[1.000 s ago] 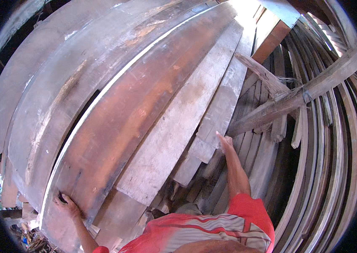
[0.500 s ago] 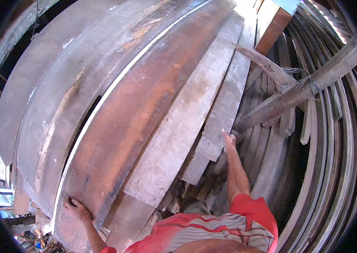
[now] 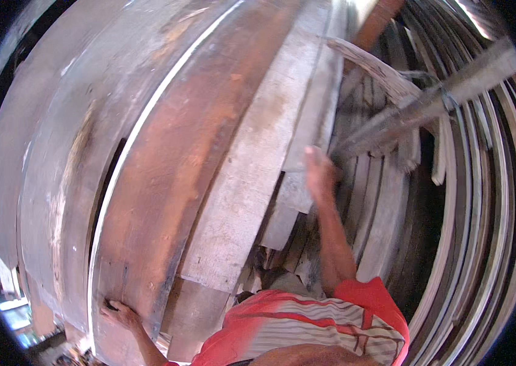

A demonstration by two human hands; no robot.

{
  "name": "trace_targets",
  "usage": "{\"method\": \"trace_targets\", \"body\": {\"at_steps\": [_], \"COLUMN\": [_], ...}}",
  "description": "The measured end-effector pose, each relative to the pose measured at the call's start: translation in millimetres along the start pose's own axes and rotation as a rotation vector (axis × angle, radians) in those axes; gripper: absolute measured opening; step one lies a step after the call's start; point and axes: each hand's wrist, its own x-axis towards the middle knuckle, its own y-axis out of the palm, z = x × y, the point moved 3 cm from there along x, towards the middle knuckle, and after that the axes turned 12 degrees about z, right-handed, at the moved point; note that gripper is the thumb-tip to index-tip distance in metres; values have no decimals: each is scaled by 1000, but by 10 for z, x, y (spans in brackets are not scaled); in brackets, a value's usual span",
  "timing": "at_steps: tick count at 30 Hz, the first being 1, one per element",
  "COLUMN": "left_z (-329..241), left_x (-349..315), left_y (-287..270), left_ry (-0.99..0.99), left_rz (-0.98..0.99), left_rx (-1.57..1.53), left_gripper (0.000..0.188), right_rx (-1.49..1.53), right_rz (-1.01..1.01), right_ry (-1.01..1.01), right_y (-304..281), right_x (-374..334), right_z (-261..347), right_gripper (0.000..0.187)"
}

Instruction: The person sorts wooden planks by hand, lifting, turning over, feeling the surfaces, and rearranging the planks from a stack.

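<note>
My left hand rests on the near end of a wide reddish-brown plank, its fingers lying over the surface. A bright white strip runs along that plank's left edge. Just right of it lies a pale, worn board, with a narrower grey board overlapping beside it. My right hand is raised at the right edge of the grey board, smeared by motion. Whether it touches the wood, and how its fingers are bent, I cannot make out.
Broad grey boards lean at the left. On the right, a slanting timber beam crosses in front of several tall stacked planks; a rough piece of wood is tied to it. Shorter boards sit low between me and the beam.
The view has shifted, and the boards appear further left and lower. My right hand has come off its spot by the grey board's edge and is moving. My left hand stays on the reddish-brown plank.
</note>
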Motion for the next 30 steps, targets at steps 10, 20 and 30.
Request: {"method": "trace_targets", "body": {"at_steps": [10,20,30], "left_z": [549,457,-55], "left_x": [122,119,-71], "left_y": [266,116,-32], "left_ry": [213,235,209], "left_rz": [-193,-146,-28], "left_rx": [107,-148,-23], "left_gripper": [51,47,50], "right_rx": [80,-62,-336], "right_rz": [362,144,-106], "right_ry": [-41,-340,-32], "right_y": [1414,1234,423], "right_x": [-422,-1385,-1377], "right_z": [164,-62,-1390], "right_gripper": [59,48,61]}}
